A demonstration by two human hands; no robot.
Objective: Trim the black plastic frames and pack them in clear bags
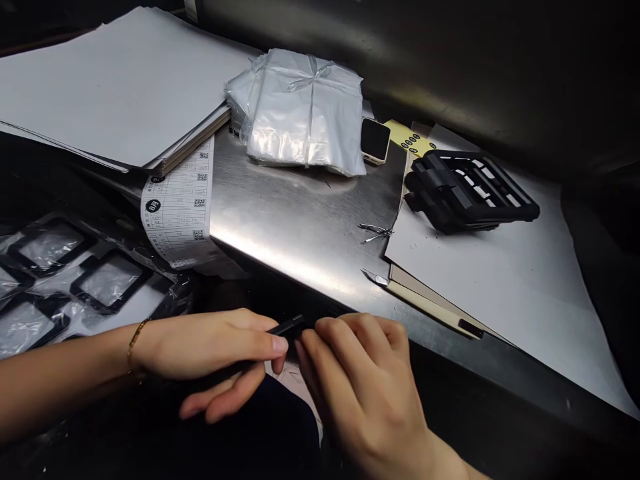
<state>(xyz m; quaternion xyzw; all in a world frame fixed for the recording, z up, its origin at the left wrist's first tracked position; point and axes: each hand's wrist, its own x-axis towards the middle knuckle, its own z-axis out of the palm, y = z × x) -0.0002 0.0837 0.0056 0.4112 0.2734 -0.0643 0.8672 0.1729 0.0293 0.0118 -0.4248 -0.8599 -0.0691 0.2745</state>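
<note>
The left hand [210,343] is closed firmly around a slim black plastic strip [286,325], well placed for steady control just off the steel tabletop [300,227]. The right hand [360,373] curls over the strip's far end, though whether it grips is hidden. Tweezers [376,233] lie nearby.

A brushed stainless-steel workbench [305,227] stands against a dark metal wall panel [450,60], with a pale band of light gleaming along the bench's steel top.
</note>
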